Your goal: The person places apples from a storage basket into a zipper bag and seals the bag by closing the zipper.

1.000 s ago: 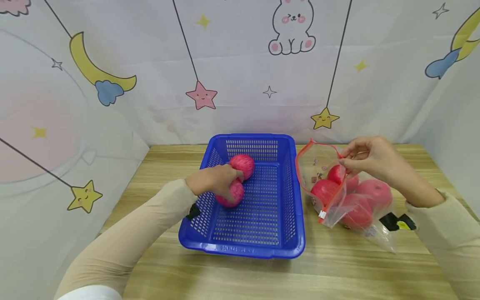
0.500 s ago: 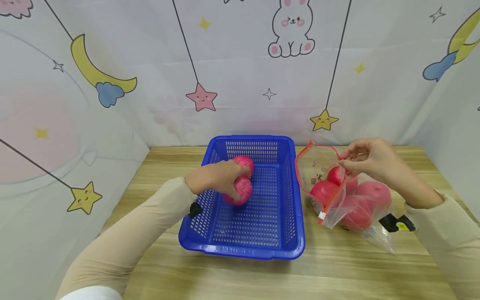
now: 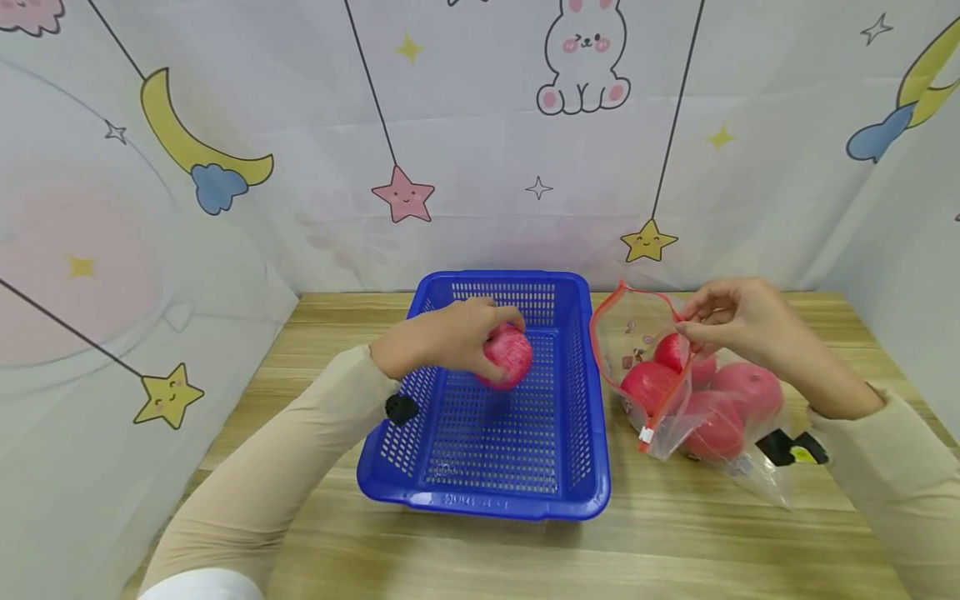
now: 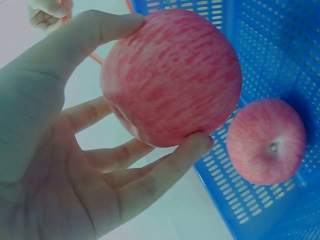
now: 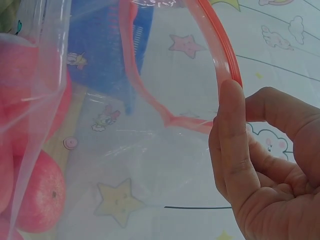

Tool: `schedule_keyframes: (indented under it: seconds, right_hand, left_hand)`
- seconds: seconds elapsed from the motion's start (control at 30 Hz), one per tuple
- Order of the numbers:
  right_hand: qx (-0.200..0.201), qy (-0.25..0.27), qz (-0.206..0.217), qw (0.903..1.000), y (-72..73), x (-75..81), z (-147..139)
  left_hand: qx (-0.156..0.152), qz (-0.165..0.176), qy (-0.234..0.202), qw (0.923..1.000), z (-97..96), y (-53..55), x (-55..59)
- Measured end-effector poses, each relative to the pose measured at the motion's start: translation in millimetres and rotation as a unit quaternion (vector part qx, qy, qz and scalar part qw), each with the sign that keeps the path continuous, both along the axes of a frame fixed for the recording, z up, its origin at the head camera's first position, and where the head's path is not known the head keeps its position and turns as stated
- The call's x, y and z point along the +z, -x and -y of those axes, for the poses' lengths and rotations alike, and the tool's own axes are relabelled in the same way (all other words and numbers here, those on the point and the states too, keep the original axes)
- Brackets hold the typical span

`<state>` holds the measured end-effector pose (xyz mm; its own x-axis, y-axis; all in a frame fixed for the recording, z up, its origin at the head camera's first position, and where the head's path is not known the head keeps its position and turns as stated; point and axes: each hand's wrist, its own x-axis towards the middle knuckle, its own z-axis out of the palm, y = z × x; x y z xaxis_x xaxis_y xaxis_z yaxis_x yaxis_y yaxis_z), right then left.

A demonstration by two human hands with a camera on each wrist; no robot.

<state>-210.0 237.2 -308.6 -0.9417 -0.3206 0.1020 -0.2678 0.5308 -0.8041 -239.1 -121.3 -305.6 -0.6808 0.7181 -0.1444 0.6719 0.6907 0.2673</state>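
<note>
The left hand (image 3: 450,335) holds a red apple (image 3: 512,357) over the blue basket (image 3: 487,503), its grip made by the thumb on one side and fingers on the other; a second apple (image 4: 265,142) lies in the basket, near the held one; the right hand (image 3: 757,329) pinches the red-edged rim of a clear bag (image 3: 637,312); that bag rests on the worktop (image 3: 450,560) right of the basket, with several apples (image 3: 651,386) inside, perhaps five, though the plastic blurs them.
</note>
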Motion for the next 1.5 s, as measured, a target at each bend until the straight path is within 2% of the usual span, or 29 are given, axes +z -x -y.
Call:
schedule_keyframes:
  seconds: [0.33,0.47,0.83,1.17,1.5]
  right_hand:
    - [-0.001,0.007,0.004,1.0000,1.2,-2.8,0]
    - [0.002,0.012,0.002,0.9999,1.5,-3.7,0]
    - [0.008,0.021,0.000,0.9997,0.7,-3.2,1]
    - [0.011,0.026,-0.002,0.9996,0.0,-1.9,1]
    - [0.004,0.017,-0.003,0.9998,0.4,-2.0,-2]
  left_hand:
    - [-0.011,0.005,-0.027,0.9996,-14.7,2.8,11.4]
    - [-0.022,-0.002,-0.043,0.9988,-25.2,3.7,15.0]
    - [-0.019,-0.007,-0.071,0.9973,-56.3,2.0,20.1]
    - [-0.019,-0.022,-0.122,0.9921,-81.5,-0.4,12.6]
    - [-0.025,-0.050,-0.133,0.9895,-98.1,-2.9,2.8]
